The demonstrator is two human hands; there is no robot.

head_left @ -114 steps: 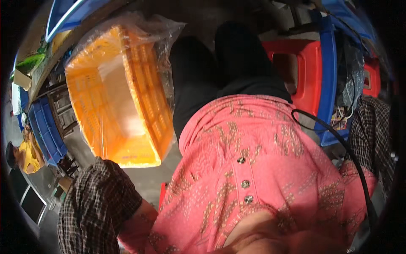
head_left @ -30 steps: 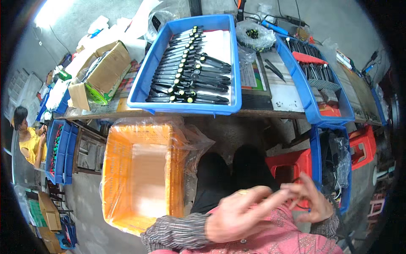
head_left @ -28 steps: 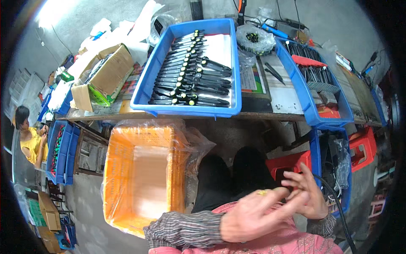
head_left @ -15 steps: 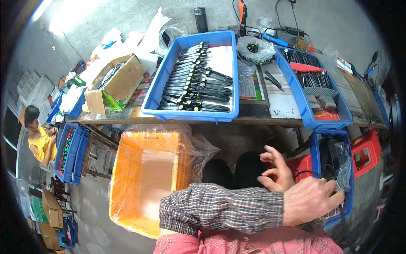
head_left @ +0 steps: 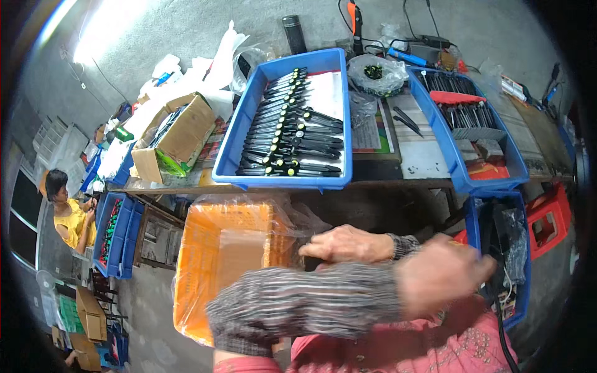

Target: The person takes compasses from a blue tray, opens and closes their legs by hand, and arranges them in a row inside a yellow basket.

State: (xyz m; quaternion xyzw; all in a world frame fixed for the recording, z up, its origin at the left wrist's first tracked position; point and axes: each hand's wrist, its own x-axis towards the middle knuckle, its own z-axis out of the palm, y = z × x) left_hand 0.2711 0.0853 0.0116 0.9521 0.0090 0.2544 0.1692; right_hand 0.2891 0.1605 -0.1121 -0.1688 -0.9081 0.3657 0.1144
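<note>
My forearms cross in front of me. My left hand (head_left: 435, 276), smeared by motion, is at the right beside the blue bin (head_left: 523, 255) that holds black parts and clear plastic. Whether its fingers hold anything is too blurred to tell. A black cable (head_left: 502, 336) hangs just below that hand. Reaching leftward, my right hand (head_left: 348, 244) is near the orange basket (head_left: 193, 267), which has a clear plastic liner. Its fingers are curled together, and what they hold, if anything, is hidden. The basket's visible floor is a light brown sheet.
On the bench, a blue tray (head_left: 347, 124) holds rows of black tools with yellow-green dots. Another blue tray (head_left: 457, 168) carries dark flat pieces. Two loose black pieces (head_left: 407, 121) lie between. A cardboard box (head_left: 199, 121) and red stool (head_left: 548, 217) flank me. A person in yellow (head_left: 76, 224) sits far left.
My right hand has swung left toward the orange basket, its spread fingers now curled. My left hand has shifted slightly left and up, blurring. The view has shifted a little.
</note>
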